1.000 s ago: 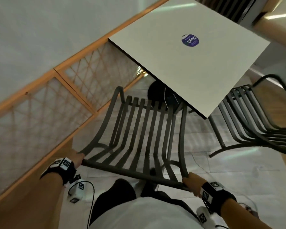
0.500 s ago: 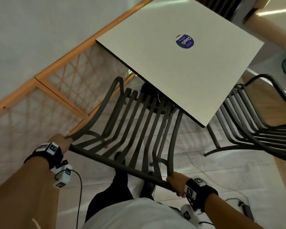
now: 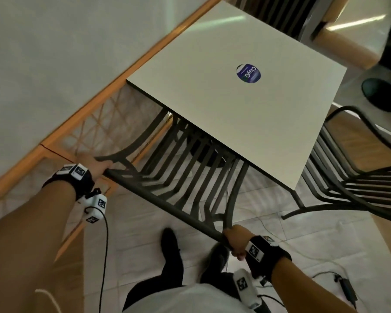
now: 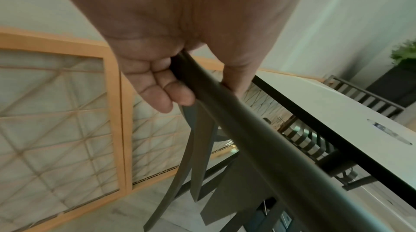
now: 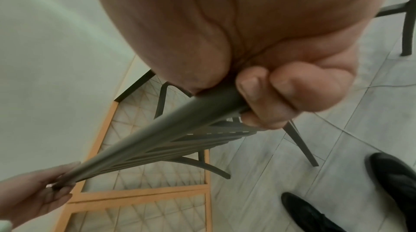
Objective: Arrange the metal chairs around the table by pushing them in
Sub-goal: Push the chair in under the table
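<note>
A dark slatted metal chair (image 3: 190, 177) stands in front of me, its seat partly under the near edge of the white square table (image 3: 212, 98). My left hand (image 3: 95, 168) grips the left end of the chair's top rail (image 4: 258, 138); its fingers (image 4: 157, 89) curl round the bar. My right hand (image 3: 235, 240) grips the right end of that rail (image 5: 180, 120), fingers (image 5: 281, 93) wrapped tight. A second metal chair (image 3: 359, 188) stands at the table's right side, set back from it.
A wall with an orange-framed lattice panel (image 3: 88, 136) runs close along the left. A blue round sticker (image 3: 248, 73) marks the tabletop. Cables (image 3: 321, 258) lie on the tiled floor at right. My black shoes (image 3: 169, 245) stand just behind the chair. Another chair back (image 3: 273, 10) shows beyond the table.
The chair has slid forward, its seat now going under the table edge. Both hands kept their grip on the top rail and moved forward with it.
</note>
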`<act>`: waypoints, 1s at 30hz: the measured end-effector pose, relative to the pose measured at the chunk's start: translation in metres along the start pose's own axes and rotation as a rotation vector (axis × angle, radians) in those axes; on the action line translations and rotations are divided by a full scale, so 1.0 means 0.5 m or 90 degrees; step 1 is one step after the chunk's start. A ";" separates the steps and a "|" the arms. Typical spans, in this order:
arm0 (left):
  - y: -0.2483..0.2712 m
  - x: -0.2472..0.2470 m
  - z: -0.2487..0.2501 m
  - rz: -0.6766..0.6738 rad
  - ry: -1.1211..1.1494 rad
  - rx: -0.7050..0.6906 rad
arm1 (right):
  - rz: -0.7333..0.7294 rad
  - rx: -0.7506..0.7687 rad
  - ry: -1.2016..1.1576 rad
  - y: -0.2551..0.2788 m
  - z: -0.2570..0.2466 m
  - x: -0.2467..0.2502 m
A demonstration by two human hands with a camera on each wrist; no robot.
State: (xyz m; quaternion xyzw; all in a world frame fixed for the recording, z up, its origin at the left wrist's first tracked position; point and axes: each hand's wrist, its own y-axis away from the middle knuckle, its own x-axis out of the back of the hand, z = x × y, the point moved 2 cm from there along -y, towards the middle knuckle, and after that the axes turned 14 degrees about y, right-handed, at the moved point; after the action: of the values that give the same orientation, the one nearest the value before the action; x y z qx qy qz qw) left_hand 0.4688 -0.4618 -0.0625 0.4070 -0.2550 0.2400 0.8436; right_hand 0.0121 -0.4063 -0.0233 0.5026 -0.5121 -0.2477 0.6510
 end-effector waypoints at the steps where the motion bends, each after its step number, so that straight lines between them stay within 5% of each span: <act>1: -0.012 0.000 0.014 0.008 0.007 -0.004 | 0.001 0.007 0.032 -0.006 -0.006 0.012; 8: -0.078 -0.010 0.055 0.041 -0.037 -0.030 | -0.007 -0.021 -0.061 -0.084 -0.037 0.026; 18: -0.019 -0.023 0.050 0.010 0.079 -0.049 | -0.027 -0.103 -0.567 -0.065 -0.014 0.014; 24: 0.136 -0.085 -0.022 -0.066 0.155 -0.025 | 0.081 -0.051 -0.413 -0.031 0.067 -0.033; 30: 0.250 -0.231 -0.203 -0.201 -0.139 0.028 | 0.149 -0.077 -0.249 0.015 0.189 -0.115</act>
State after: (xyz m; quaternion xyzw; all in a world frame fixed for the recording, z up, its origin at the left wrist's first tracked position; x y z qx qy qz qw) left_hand 0.3289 -0.3333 -0.1191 0.4838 -0.2726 0.0644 0.8291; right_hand -0.0963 -0.3935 -0.0435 0.3423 -0.6678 -0.2934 0.5922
